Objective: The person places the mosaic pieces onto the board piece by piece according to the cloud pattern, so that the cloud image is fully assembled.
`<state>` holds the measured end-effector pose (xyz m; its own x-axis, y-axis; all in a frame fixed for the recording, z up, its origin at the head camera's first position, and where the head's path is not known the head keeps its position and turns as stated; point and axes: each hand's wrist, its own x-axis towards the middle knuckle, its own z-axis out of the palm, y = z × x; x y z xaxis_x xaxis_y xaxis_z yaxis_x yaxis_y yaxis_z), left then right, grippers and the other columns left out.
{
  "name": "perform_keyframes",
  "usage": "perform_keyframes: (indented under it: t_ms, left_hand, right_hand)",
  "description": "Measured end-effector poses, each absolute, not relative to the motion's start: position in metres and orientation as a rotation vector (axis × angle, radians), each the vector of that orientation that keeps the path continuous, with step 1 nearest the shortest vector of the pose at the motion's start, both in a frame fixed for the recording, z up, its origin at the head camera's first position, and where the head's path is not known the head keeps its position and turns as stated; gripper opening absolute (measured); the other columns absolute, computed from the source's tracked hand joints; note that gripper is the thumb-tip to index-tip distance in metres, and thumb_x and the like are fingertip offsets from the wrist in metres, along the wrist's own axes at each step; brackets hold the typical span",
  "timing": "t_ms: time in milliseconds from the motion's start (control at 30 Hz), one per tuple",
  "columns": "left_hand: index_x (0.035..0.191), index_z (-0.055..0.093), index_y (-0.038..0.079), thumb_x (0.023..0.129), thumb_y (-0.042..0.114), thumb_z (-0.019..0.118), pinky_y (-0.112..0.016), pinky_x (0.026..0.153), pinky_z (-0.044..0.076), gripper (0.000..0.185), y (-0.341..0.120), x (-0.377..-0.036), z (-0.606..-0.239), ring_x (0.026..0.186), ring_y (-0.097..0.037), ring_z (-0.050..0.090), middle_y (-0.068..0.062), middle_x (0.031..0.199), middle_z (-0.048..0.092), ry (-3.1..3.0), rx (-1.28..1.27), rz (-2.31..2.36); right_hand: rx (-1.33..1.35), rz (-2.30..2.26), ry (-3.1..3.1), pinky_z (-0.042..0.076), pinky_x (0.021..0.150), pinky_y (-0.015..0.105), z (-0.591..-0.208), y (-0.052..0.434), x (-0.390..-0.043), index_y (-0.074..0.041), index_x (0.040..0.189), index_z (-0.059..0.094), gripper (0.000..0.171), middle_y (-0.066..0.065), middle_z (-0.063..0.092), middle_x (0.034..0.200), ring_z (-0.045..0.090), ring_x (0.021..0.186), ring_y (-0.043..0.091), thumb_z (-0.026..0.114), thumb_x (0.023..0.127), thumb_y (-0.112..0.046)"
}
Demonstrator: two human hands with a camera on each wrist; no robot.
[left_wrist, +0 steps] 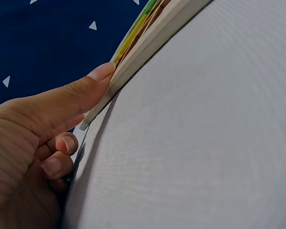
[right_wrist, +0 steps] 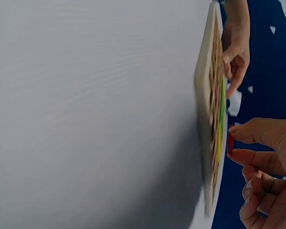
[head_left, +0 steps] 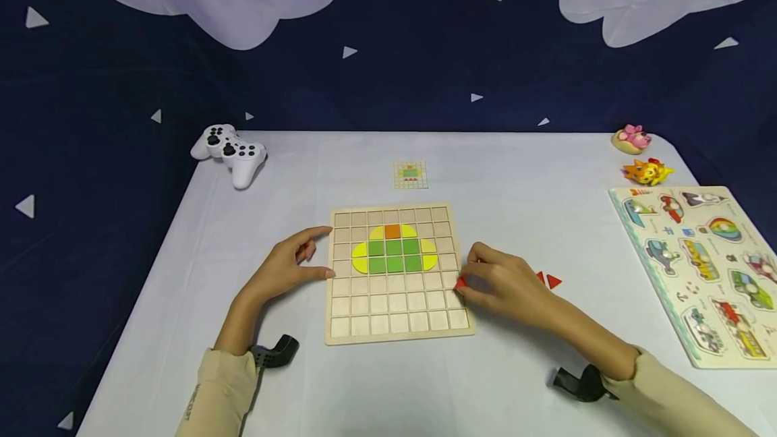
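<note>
A square wooden grid board (head_left: 358, 326) lies in the middle of the table. Green squares (head_left: 394, 264), an orange square (head_left: 392, 231) and rounded yellow pieces (head_left: 360, 264) fill some of its cells. My left hand (head_left: 280, 267) touches the board's left edge with extended thumb and forefinger, its other fingers curled in. Over the right edge, my right hand (head_left: 506, 286) pinches a small red triangle (right_wrist: 230, 139) between thumb and forefinger. Loose red triangles (head_left: 554, 282) lie on the table just beyond that hand, one partly hidden by it.
Behind the board lies a small pattern card (head_left: 411, 174). A white game controller (head_left: 229, 152) sits at the back left. On the right are a picture puzzle board (head_left: 680, 288), an orange toy figure (head_left: 647, 172) and a pink toy figure (head_left: 632, 139).
</note>
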<state>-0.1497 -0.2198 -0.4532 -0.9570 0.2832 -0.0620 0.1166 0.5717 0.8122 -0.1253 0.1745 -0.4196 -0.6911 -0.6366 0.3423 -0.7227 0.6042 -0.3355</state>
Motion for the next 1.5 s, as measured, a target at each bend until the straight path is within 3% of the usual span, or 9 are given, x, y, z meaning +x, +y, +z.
perform_keyframes:
  t_ms: [267, 767, 1500]
  left_hand:
    - [0.140, 0.054, 0.007, 0.074, 0.024, 0.089, -0.030, 0.074, 0.033, 0.077, -0.220, -0.149, -0.454, 0.071, -0.011, 0.037, -0.002, 0.078, 0.040, 2.613, 0.335, 1.330]
    - [0.140, 0.054, 0.005, 0.073, 0.022, 0.089, -0.029, 0.072, 0.032, 0.077, -0.221, -0.148, -0.453, 0.070, -0.012, 0.036, -0.004, 0.079, 0.042, 2.603, 0.349, 1.364]
    - [0.139, 0.055, 0.006, 0.073, 0.021, 0.089, -0.028, 0.070, 0.033, 0.076, -0.219, -0.150, -0.453, 0.070, -0.011, 0.037, -0.002, 0.079, 0.041, 2.613, 0.343, 1.346]
  right_hand:
    - [1.271, 0.643, -2.633, 0.043, 0.058, 0.018, -0.413, 0.128, -0.136, -0.012, 0.080, 0.075, 0.011, -0.004, 0.055, 0.085, 0.049, 0.065, 0.003, 0.083, 0.078, -0.020]
    - [1.411, 0.572, -2.687, 0.045, 0.061, 0.020, -0.418, 0.063, -0.143, -0.014, 0.084, 0.077, 0.008, -0.004, 0.056, 0.087, 0.053, 0.070, 0.006, 0.076, 0.084, -0.022]
    - [1.335, 0.671, -2.806, 0.044, 0.061, 0.019, -0.422, 0.058, -0.139, -0.011, 0.092, 0.076, 0.020, -0.003, 0.055, 0.089, 0.052, 0.070, 0.006, 0.080, 0.084, -0.028]
